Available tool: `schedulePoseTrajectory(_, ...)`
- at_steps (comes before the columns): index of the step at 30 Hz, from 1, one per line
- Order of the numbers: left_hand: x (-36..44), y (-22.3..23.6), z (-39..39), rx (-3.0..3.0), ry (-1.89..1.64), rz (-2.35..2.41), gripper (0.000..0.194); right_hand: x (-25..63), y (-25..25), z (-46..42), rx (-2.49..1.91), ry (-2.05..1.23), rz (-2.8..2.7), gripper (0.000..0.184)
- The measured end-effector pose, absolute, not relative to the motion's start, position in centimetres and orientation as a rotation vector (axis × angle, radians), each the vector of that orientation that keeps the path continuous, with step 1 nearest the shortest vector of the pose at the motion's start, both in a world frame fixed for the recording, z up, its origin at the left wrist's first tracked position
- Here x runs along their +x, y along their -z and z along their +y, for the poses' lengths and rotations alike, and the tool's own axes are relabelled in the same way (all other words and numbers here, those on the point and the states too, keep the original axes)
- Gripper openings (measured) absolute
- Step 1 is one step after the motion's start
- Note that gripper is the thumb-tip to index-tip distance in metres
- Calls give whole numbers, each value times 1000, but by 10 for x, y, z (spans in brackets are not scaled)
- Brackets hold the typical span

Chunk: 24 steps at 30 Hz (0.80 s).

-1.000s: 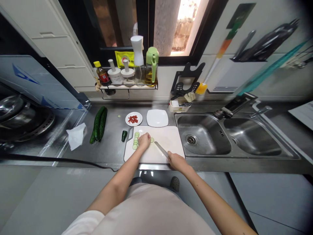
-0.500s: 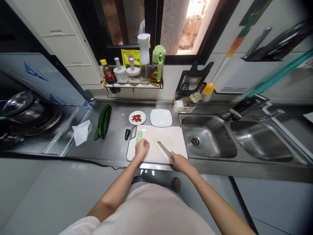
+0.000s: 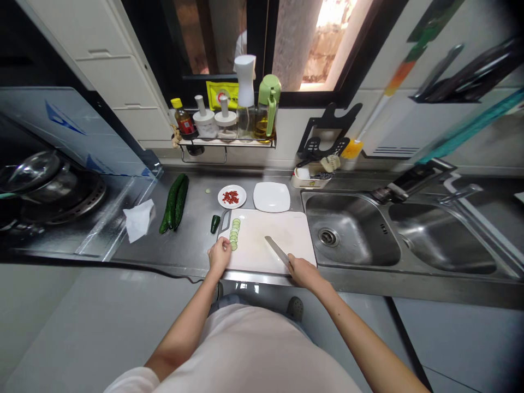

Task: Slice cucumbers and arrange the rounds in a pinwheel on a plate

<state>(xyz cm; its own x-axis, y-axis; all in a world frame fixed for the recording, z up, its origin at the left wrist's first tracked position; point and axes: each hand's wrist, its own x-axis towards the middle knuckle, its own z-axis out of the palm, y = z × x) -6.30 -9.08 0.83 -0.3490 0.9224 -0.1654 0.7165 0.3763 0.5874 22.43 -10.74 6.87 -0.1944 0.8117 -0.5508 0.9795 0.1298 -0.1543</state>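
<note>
A white cutting board lies on the steel counter, left of the sink. A row of cucumber slices sits near its left end. My left hand rests at the board's front left corner, just below the slices; its fingers are curled closed and whatever is inside is hidden. My right hand is at the board's front right edge, gripping the handle of a knife. The blade points up and left over the bare middle of the board.
A dark cucumber end lies left of the board, with two whole cucumbers and a crumpled tissue further left. A small plate of red chili and a white square plate sit behind it. The sink is right, the stove left.
My left hand has drawn back from the slices toward the board's front left corner. The slices now lie uncovered in a row. The knife has stayed in roughly the same place.
</note>
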Motion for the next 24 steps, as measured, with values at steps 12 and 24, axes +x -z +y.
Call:
schedulePoseTrajectory(12, -65, -7, -96, 1500, -459, 2240, 14, 225, -68, -108, 1738, 702, 2076, 27)
schedulePoseTrajectory(24, -59, -12, -98, 1502, -549, 2250, 18, 224, -65, -114, 1763, 647, 2100, 25)
